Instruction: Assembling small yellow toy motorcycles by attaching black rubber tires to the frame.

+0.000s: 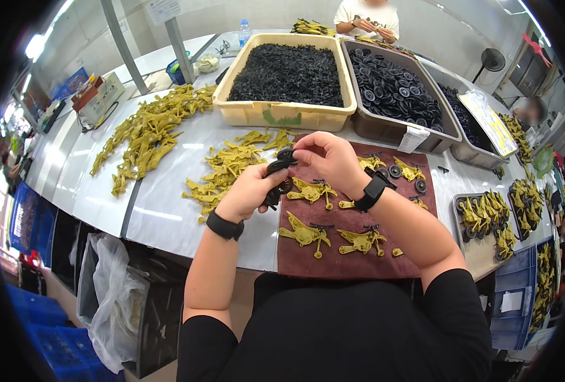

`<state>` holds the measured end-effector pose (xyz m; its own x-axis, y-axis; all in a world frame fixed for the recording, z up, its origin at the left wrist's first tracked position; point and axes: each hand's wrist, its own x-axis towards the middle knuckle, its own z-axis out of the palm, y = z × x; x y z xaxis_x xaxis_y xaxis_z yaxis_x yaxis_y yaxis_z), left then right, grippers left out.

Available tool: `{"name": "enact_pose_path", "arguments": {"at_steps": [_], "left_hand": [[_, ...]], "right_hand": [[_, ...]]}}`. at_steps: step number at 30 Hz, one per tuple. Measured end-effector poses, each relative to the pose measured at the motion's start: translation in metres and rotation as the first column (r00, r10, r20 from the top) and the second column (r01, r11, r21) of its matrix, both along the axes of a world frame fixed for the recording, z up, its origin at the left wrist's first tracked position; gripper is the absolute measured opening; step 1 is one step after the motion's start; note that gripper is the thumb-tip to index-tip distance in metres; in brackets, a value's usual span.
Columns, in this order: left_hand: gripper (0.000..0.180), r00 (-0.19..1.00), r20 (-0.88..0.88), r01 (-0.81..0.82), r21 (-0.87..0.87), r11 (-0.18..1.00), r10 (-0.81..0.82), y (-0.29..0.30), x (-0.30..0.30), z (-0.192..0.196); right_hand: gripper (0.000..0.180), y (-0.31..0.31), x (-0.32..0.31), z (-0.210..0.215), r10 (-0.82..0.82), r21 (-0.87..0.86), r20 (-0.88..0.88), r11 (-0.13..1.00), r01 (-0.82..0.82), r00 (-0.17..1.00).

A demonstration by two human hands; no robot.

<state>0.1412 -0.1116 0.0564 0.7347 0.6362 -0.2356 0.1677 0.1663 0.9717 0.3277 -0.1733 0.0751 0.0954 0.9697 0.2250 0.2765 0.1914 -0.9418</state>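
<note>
My left hand [249, 190] is closed round several small black toy wheels [280, 167], held above the maroon cloth [301, 265]. The fingertips of my right hand [331, 160] are pinched together against the upper part of this bunch; what lies between them is too small to make out. On the cloth below, yellow toy motorbike frames [303, 233] lie in rows with thin black parts set at their tops. Loose black wheels [395, 171] rest beside my right wrist. Left of the cloth is a heap of bare yellow frames [225, 167].
Beyond my hands stand a cream bin [282, 116] of small black parts and a grey bin [379, 132] of wheels. A metal tray [459, 207] at right holds frames with wheels. A larger yellow pile [149, 130] lies left. Another person [366, 22] works across the table.
</note>
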Motion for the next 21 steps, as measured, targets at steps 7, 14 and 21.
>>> {"name": "enact_pose_path", "arguments": {"at_steps": [7, 14, 21], "left_hand": [[0.027, 0.979, 0.098, -0.167, -0.093, 0.981, 0.176, -0.007, -0.03, -0.014], [0.026, 0.981, 0.078, -0.173, -0.063, 0.983, 0.178, -0.015, -0.025, -0.019], [0.027, 0.999, -0.038, -0.025, 0.0, 1.0, 0.025, -0.02, -0.011, -0.026]], "right_hand": [[0.014, -0.004, -0.009, -0.032, 0.038, -0.099, 0.444, 0.995, 0.006, 0.895], [0.014, 0.002, -0.009, -0.063, -0.003, 0.024, 0.644, 1.0, -0.017, 0.765], [0.017, -0.006, -0.015, -0.029, 0.095, 0.034, 0.072, 0.995, -0.098, 0.993]]}}
